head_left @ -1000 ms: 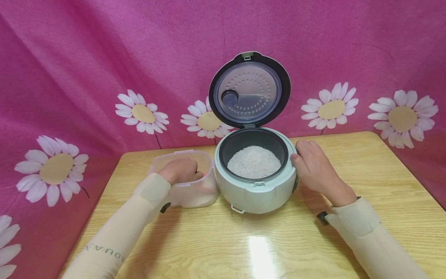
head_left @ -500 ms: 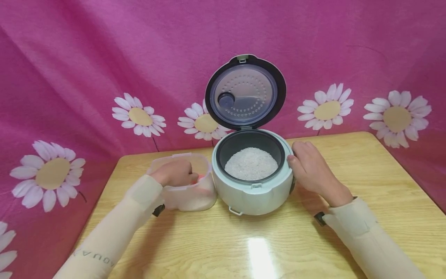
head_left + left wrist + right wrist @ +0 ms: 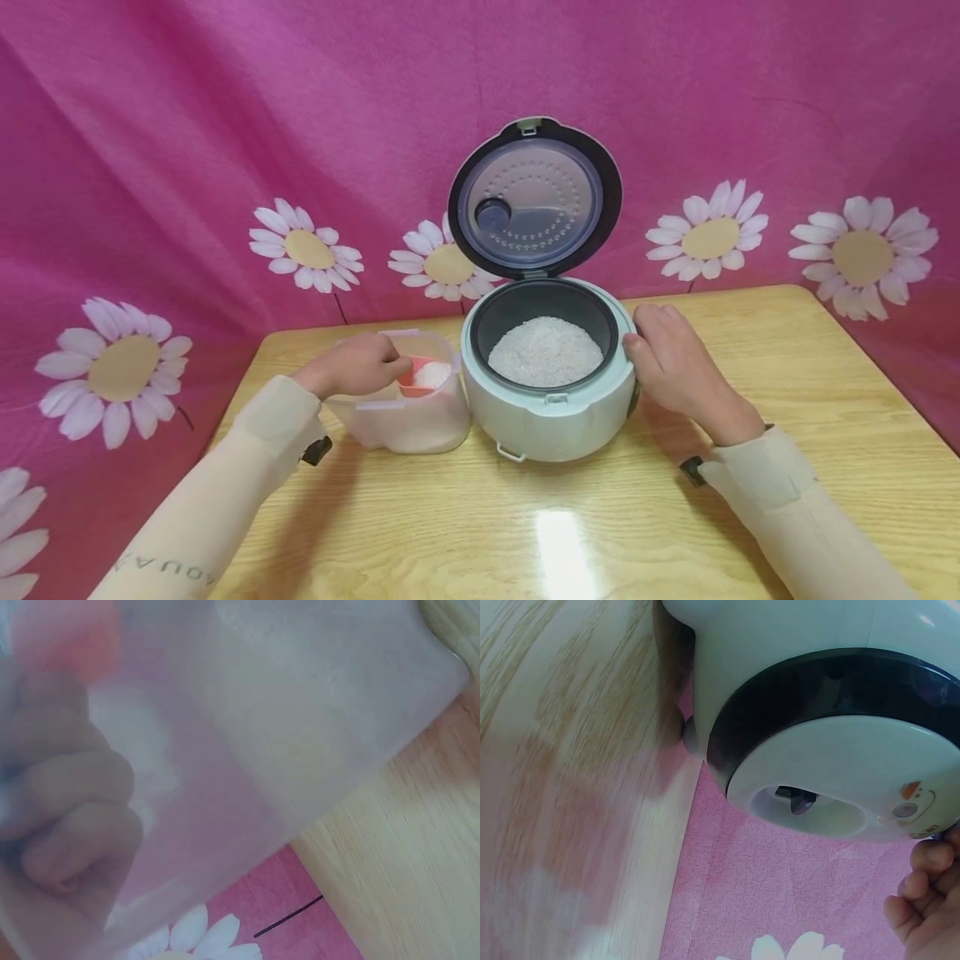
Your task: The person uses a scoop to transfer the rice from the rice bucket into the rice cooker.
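My left hand (image 3: 351, 365) grips a red scoop (image 3: 407, 385) with white rice in it, at the top of a translucent plastic container (image 3: 420, 425). Through the container's hazy wall, the left wrist view shows curled fingers (image 3: 82, 787) and the blurred scoop (image 3: 79, 645). Right beside the container stands a pale green rice cooker (image 3: 555, 427), lid (image 3: 536, 196) raised. Rice (image 3: 545, 354) is heaped in its dark inner pot. My right hand (image 3: 677, 367) holds the cooker's right rim, its thumb near the top edge. In the right wrist view, bent fingers (image 3: 930, 859) touch the cooker's edge.
All this stands on a wooden table (image 3: 645, 533). Behind it hangs a pink cloth (image 3: 337, 100) with printed daisies, close to the table's back edge. A small loop (image 3: 512, 452) sticks out low on the cooker's front.
My left hand has risen and moved left inside the container, bringing the rice-filled scoop into sight. The right hand stays on the cooker.
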A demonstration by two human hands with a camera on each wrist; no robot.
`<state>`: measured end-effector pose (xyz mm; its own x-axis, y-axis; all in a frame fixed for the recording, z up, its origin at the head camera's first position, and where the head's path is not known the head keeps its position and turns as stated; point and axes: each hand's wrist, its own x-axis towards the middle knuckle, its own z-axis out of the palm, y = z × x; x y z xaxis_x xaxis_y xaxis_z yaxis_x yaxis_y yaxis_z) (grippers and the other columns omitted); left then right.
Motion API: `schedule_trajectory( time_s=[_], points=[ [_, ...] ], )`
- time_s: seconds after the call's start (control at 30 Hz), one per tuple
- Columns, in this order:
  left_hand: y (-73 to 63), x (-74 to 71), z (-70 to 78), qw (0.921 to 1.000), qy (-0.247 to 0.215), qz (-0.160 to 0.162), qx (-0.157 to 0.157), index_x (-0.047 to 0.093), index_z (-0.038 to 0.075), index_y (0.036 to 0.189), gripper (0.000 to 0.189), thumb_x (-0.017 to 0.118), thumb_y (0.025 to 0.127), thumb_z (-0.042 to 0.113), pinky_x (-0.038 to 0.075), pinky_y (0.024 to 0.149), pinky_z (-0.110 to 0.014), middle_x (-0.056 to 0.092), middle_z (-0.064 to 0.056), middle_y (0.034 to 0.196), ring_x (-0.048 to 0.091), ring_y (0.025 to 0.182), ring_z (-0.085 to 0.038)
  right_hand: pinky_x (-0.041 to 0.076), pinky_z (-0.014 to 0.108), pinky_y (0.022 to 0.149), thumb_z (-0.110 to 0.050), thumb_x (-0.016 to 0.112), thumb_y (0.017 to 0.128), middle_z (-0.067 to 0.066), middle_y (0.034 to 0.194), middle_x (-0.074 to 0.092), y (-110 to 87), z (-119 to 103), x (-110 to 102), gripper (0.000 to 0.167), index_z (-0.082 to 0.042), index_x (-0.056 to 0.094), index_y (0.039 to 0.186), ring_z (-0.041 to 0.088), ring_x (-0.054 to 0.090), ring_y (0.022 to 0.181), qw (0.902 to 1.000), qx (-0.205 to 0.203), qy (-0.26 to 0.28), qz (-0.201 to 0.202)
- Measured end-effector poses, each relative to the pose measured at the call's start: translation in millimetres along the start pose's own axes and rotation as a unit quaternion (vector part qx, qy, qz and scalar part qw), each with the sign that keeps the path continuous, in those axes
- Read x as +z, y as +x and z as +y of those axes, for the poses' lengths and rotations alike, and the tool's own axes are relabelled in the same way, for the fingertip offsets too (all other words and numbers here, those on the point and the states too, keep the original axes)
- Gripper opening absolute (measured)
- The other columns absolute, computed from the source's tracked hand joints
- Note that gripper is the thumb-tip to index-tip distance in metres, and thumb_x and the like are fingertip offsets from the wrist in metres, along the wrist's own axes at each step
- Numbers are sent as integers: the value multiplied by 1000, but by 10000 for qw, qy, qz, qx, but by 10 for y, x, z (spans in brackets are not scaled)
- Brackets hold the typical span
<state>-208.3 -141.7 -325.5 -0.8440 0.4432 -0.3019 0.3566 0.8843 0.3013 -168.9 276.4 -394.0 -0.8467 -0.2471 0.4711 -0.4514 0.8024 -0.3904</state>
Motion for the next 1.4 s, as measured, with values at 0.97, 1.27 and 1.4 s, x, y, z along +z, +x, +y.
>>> schedule_trajectory(
  time_s=[0.97,1.27,1.4],
  points=[
    [-332,-271,-120,9944,-719,772,46,37,18,58,44,50,100,23,28,56,-26,27,8,56,25,54,-10,35,37,73,-17,46,99,6,79,49,-4,-21,-9,14,-7,53,92,22,42,83,10000,58,-46,0],
    [-409,-332,-174,9938,-380,1044,-89,36,20,56,45,47,99,23,23,53,-25,27,10,55,24,54,-9,34,36,72,-17,46,99,5,77,47,-4,-25,-12,14,-8,53,90,21,41,81,10000,54,-29,51],
    [-446,-386,-172,9930,-381,1113,-125,39,20,55,47,48,100,25,25,53,-25,28,10,54,26,54,-9,34,36,73,-17,46,98,6,77,48,1,-24,-3,14,-8,53,90,21,42,81,10000,40,-16,61]
  ],
)
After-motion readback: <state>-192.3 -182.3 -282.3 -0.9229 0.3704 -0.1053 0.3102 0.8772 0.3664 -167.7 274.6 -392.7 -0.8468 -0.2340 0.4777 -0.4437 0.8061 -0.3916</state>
